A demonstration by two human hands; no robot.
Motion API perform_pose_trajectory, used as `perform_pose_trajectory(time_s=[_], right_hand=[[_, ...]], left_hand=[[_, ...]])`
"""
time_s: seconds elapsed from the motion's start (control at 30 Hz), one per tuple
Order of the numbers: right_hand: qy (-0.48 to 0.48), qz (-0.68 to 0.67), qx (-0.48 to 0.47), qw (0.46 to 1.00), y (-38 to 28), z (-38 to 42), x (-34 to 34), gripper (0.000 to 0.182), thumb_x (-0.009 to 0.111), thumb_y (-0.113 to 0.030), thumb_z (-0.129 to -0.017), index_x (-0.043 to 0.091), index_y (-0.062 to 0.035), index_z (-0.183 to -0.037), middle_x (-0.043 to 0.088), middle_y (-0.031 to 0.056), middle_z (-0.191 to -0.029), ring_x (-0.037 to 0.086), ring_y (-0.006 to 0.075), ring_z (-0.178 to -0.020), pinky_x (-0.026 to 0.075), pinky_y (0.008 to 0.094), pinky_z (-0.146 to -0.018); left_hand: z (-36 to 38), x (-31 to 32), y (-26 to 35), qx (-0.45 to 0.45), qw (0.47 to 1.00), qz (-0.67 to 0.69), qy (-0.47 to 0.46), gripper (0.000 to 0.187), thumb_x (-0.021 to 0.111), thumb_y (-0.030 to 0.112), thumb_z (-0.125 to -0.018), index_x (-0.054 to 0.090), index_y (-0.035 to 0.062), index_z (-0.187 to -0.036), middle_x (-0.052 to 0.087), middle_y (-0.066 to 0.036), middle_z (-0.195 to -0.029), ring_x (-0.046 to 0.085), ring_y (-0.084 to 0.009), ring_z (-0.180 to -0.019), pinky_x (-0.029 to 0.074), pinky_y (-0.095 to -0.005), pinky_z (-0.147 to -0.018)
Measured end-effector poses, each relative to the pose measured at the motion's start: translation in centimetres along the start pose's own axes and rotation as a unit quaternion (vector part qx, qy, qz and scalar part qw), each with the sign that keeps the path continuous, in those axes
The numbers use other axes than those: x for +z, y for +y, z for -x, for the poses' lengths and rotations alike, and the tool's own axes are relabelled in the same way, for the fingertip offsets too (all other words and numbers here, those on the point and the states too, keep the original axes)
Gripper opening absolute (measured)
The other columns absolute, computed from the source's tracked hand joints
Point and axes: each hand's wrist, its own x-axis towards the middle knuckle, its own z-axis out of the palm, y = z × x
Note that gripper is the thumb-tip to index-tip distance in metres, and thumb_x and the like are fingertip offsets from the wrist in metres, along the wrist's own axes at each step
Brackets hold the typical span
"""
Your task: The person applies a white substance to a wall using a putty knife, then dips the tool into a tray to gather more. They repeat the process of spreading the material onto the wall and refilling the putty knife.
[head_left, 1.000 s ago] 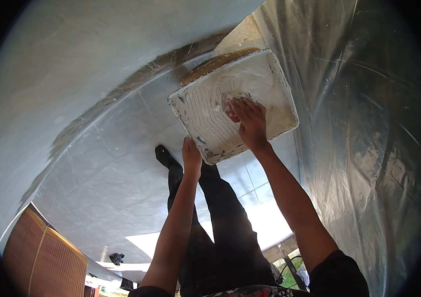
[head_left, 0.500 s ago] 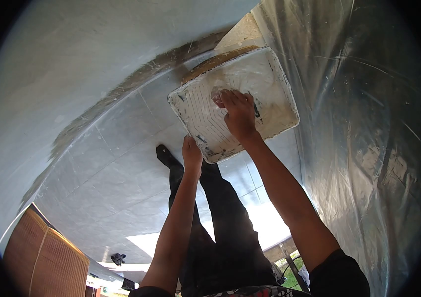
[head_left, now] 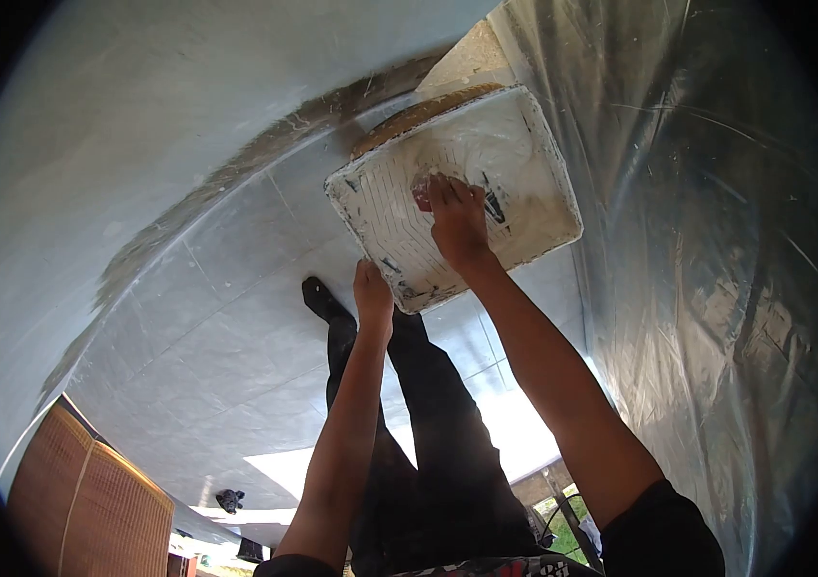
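A paint tray (head_left: 543,159), its ribbed ramp and basin coated in whitish paint, is tilted above the floor. My left hand (head_left: 372,293) is closed on its near left edge, fingers partly hidden by the rim. Inside the tray, my right hand (head_left: 460,223) has its fingers bent around a small reddish, paint-smeared block (head_left: 421,191), pressed against the ribbed part. I cannot tell whether that block is a sponge or a brush handle. Beside my right fingers, dark streaks (head_left: 493,203) show through the paint.
A round tan rim (head_left: 418,120) shows behind the tray. Clear plastic sheeting (head_left: 707,240) hangs on the right. A pale curved wall (head_left: 168,125) rises on the left above a tiled grey floor (head_left: 216,327). A woven brown panel (head_left: 91,490) stands lower left.
My right hand has slid slightly left across the tray with the reddish block, uncovering more of the dark streaks. My left hand stays at the tray's edge.
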Motion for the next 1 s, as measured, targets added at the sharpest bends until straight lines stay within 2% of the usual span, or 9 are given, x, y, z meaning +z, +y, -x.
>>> perform_pose_trajectory(time_s=[0.07,0.13,0.27,0.4,0.5,0.57,0.7,0.83,1.0], right_hand=[[-0.028,-0.024,0.005,0.999,-0.1,1.4,-0.7,0.039,0.061,0.003,-0.069,0.064,-0.0069,-0.107,0.070,0.0067,-0.105,0.062,0.0246,-0.104,0.040,0.0422,-0.088],[-0.229,-0.175,0.085,0.954,0.8,0.3,-2.7,0.047,0.062,0.000,-0.069,0.062,-0.0048,-0.116,0.067,0.0091,-0.119,0.058,0.0261,-0.112,0.038,0.0446,-0.093],[-0.178,-0.138,0.073,0.972,1.7,-2.8,-2.1,0.045,0.065,-0.007,-0.072,0.063,-0.0050,-0.118,0.066,0.0073,-0.120,0.057,0.0237,-0.112,0.038,0.0444,-0.094],[-0.047,-0.042,0.017,0.998,0.3,0.8,-0.8,0.047,0.065,0.000,-0.068,0.065,-0.0104,-0.114,0.071,0.0081,-0.104,0.063,0.0217,-0.103,0.038,0.0438,-0.093],[-0.126,-0.227,0.104,0.960,1.3,0.5,-3.0,0.048,0.063,0.003,-0.074,0.065,-0.0070,-0.121,0.071,0.0108,-0.105,0.065,0.0258,-0.101,0.043,0.0413,-0.093],[-0.111,-0.370,0.357,0.851,1.5,-0.8,-5.1,0.033,0.058,0.007,-0.086,0.066,0.0050,-0.118,0.072,0.0116,-0.107,0.067,0.0199,-0.091,0.050,0.0291,-0.083],[-0.044,-0.497,0.438,0.747,3.9,-0.8,-4.8,0.031,0.061,0.002,-0.090,0.065,0.0033,-0.121,0.073,0.0131,-0.108,0.065,0.0150,-0.095,0.048,0.0288,-0.090],[-0.045,-0.503,0.457,0.732,4.9,-0.6,-4.4,0.032,0.061,0.002,-0.090,0.065,0.0045,-0.122,0.073,0.0123,-0.108,0.065,0.0149,-0.095,0.048,0.0286,-0.089],[-0.092,-0.397,0.395,0.823,3.6,-2.7,-6.2,0.034,0.061,0.004,-0.086,0.067,0.0012,-0.120,0.072,0.0158,-0.108,0.068,0.0230,-0.092,0.050,0.0316,-0.089]], left_hand=[[0.2,0.0,0.3,0.007,1.000,0.004,-0.001,0.030,0.032,0.017,-0.103,0.056,-0.0008,-0.105,0.055,-0.010,-0.093,0.051,-0.0185,-0.088,0.040,-0.0331,-0.086],[0.0,0.0,0.2,0.001,1.000,0.014,-0.006,0.030,0.032,0.017,-0.103,0.056,-0.0008,-0.106,0.055,-0.010,-0.094,0.052,-0.0184,-0.089,0.040,-0.0329,-0.086],[0.1,-0.1,0.3,-0.015,1.000,0.002,-0.003,0.031,0.032,0.016,-0.102,0.057,-0.0011,-0.109,0.057,-0.010,-0.096,0.053,-0.0182,-0.091,0.041,-0.0324,-0.087],[-0.2,0.0,-0.3,-0.009,0.999,0.030,-0.010,0.031,0.032,0.016,-0.102,0.057,-0.0011,-0.109,0.057,-0.009,-0.095,0.053,-0.0178,-0.090,0.041,-0.0321,-0.086],[-0.4,0.1,-0.2,-0.008,0.997,0.071,-0.010,0.030,0.033,0.017,-0.102,0.056,-0.0009,-0.106,0.056,-0.009,-0.093,0.053,-0.0176,-0.089,0.041,-0.0321,-0.086],[-0.6,0.1,-0.7,-0.003,0.998,0.064,-0.003,0.029,0.033,0.017,-0.102,0.056,-0.0008,-0.104,0.055,-0.009,-0.091,0.051,-0.0172,-0.087,0.041,-0.0323,-0.084],[-0.6,-0.3,-0.9,-0.015,1.000,0.025,-0.005,0.029,0.034,0.018,-0.103,0.056,-0.0012,-0.103,0.055,-0.008,-0.089,0.050,-0.0167,-0.086,0.040,-0.0323,-0.083],[-0.6,-0.2,-1.0,-0.007,1.000,0.030,-0.006,0.029,0.034,0.018,-0.103,0.056,-0.0010,-0.101,0.053,-0.008,-0.088,0.049,-0.0159,-0.084,0.040,-0.0320,-0.082],[0.0,-0.1,-0.2,-0.011,1.000,0.009,-0.002,0.029,0.034,0.019,-0.103,0.055,-0.0008,-0.100,0.054,-0.008,-0.088,0.049,-0.0165,-0.085,0.040,-0.0323,-0.083]])
